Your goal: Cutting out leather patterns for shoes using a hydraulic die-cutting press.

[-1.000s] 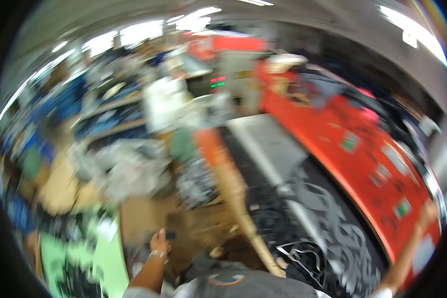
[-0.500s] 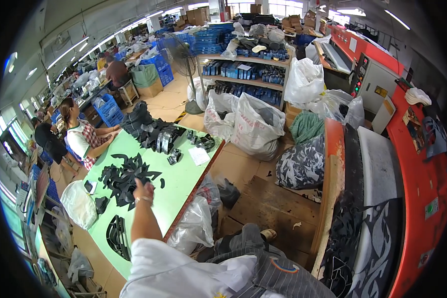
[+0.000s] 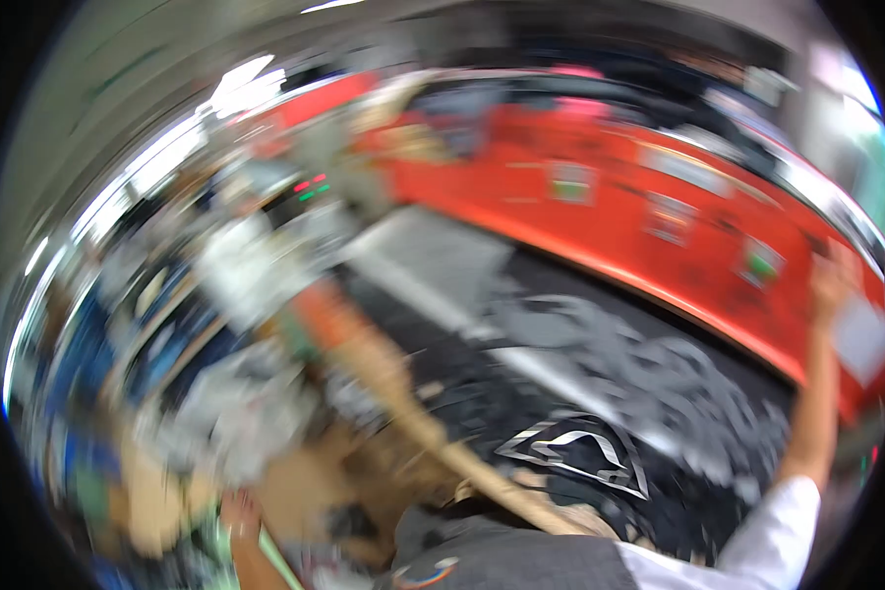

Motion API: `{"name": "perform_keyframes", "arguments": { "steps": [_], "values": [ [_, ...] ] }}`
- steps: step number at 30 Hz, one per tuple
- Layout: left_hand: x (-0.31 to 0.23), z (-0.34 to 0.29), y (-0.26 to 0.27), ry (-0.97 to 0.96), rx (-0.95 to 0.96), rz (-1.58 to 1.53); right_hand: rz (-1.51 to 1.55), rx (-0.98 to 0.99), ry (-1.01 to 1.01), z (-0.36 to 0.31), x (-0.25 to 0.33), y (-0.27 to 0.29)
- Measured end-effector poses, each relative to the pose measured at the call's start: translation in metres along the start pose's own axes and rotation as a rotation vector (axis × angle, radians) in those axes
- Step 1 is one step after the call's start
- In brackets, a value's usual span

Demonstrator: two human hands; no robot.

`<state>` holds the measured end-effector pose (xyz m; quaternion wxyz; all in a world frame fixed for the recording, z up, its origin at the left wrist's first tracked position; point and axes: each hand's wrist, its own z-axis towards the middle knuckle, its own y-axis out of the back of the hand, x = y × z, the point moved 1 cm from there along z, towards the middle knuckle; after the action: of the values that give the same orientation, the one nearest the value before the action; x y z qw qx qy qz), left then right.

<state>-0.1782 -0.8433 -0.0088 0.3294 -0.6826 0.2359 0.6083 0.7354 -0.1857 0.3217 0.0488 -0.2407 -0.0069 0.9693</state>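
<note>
The whole view is smeared by motion. My right hand is raised at the far right, in front of the red machine and beside a pale panel. Its fingers are too blurred to read. At the lower left, my left hand is low by the green tabletop; its fingers are smeared too. Between my arms, a cutting die with pale metal edges lies on dark scraps on the machine bed. Beyond it spreads grey sheet material with cut-out shapes.
A wooden rail edges the machine bed in front of me. White plastic sacks stand on the brown floor to the left, with shelves of blue things behind them. Small red and green lights show on the control box.
My view has swung right from the green table to the red machine. My right arm has come into view, raised. The arm that reached over the black pieces is no longer there.
</note>
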Motion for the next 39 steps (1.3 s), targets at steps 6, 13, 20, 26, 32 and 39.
{"name": "perform_keyframes", "arguments": {
  "steps": [6, 13, 20, 26, 32, 39],
  "values": [
    [-0.044, 0.266, -0.273, 0.334, -0.237, 0.031, -0.010, 1.015, -0.707, -0.193, 0.059, 0.118],
    [-0.035, 0.422, -0.580, 0.175, 0.356, 0.229, -0.281, 1.556, -1.095, -0.205, 0.095, 0.185],
    [0.040, 0.526, -0.782, 0.294, 0.400, 0.682, -0.464, 1.509, -0.993, -0.219, 0.113, 0.136],
    [0.072, 0.540, -0.849, -0.705, 0.627, 1.484, -0.447, 1.522, -1.079, -0.241, 0.105, 0.117],
    [0.034, 0.502, -0.829, -0.638, 0.543, 1.478, -0.382, 1.695, -0.975, -0.230, 0.103, 0.128],
    [0.033, 0.489, -0.753, -0.700, 0.532, 1.506, -0.407, 1.792, -1.001, -0.237, 0.095, 0.188]
  ]
}}
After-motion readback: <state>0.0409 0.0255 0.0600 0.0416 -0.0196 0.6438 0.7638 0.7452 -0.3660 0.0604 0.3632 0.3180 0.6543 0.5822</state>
